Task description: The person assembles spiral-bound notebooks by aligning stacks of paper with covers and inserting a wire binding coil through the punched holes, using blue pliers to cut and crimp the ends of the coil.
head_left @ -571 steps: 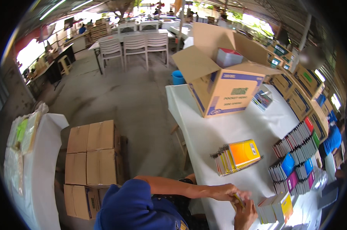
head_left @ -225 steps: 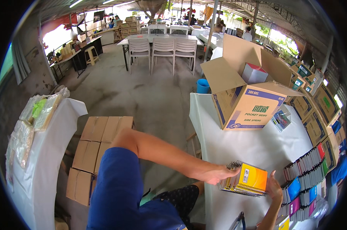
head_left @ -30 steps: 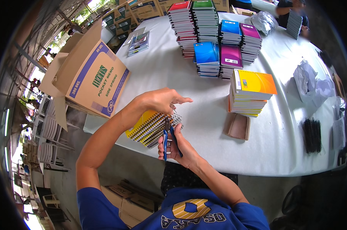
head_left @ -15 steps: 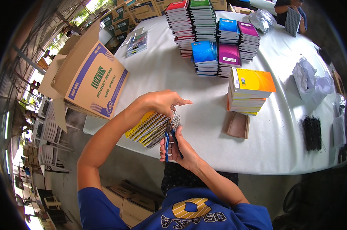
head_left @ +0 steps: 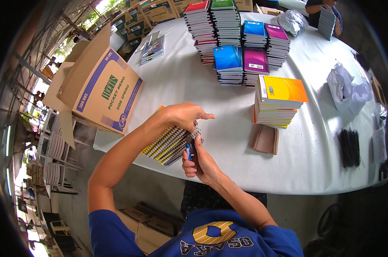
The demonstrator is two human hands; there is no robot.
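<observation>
At the table's near edge lies a stack of yellow spiral notebooks (head_left: 167, 145), their wire spines turned up toward me. My left hand (head_left: 186, 115) reaches over the far end of the stack, its fingers curled down on the spine ends and one finger stretched out to the right. My right hand (head_left: 202, 162) is closed round blue-handled pliers (head_left: 188, 150), handles squeezed together. The plier jaws are up against the wire ends beside my left fingers; the exact contact is hidden.
An open cardboard box (head_left: 110, 92) stands at the left. Orange-yellow notebooks (head_left: 281, 92) are piled at right, behind a brown tray-like block (head_left: 266, 140). Further back rise stacks of coloured notebooks (head_left: 228, 60). Black wire coils (head_left: 349, 147) and crumpled plastic (head_left: 348, 90) lie far right.
The plier handles, spread apart before, are now pressed together in my right hand. My left hand has barely moved over the notebooks.
</observation>
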